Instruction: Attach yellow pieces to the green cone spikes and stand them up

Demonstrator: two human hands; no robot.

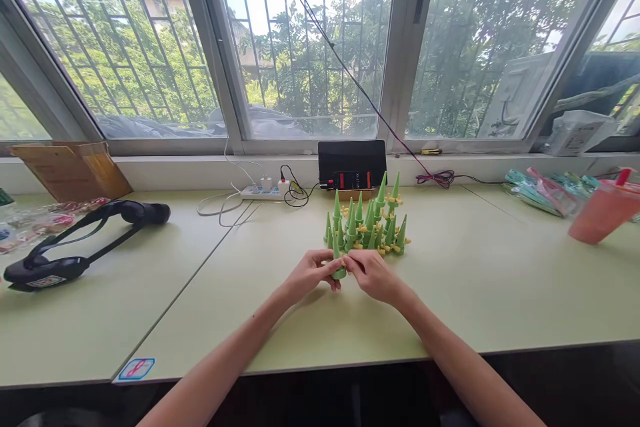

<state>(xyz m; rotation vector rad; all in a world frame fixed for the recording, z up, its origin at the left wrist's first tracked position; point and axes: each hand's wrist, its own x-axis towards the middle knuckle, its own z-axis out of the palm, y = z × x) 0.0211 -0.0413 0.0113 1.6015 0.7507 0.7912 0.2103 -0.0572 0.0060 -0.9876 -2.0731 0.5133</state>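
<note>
My left hand (313, 271) is closed around the base of a green cone piece (337, 255), which stands upright between my hands. My right hand (371, 271) pinches at the cone's right side, where a bit of yellow shows; its fingertips hide most of what they grip. Just behind my hands stands a cluster of several similar green cones (369, 219) with small yellow parts near their bases.
A black tablet (353, 163) leans at the window behind the cones. A power strip (261, 193) with cables lies left of it. A black headset (80, 240) rests at the left. At the right are a red cup (603, 212) and plastic bags (537, 191).
</note>
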